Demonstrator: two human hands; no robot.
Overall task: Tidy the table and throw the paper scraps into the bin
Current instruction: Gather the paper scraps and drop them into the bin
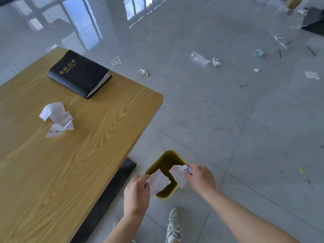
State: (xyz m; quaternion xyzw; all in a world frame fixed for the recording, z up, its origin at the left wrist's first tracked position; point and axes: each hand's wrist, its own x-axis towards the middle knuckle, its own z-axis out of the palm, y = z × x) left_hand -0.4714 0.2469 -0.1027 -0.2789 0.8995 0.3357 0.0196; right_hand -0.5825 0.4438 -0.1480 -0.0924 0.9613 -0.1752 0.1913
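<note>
Grey tiled floor, littered; both my hands hover over the yellow bin [162, 194]; left hand [136, 193] pinches one paper scrap [159, 181], right hand [201, 178] another [178, 174]; light, crushable, any edge grips; more crumpled paper [57, 118] waits on the table [78, 155]

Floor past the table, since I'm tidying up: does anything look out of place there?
Yes: crumpled paper scraps and clear plastic wrappers lie scattered across the tiles, away from the bin.

Light: I saw bright, even daylight | Glare: window reflections on the glossy floor [98, 27] | Shadows: faint, soft | Focus: slightly soft overall | Edges: wide-angle bending
</note>
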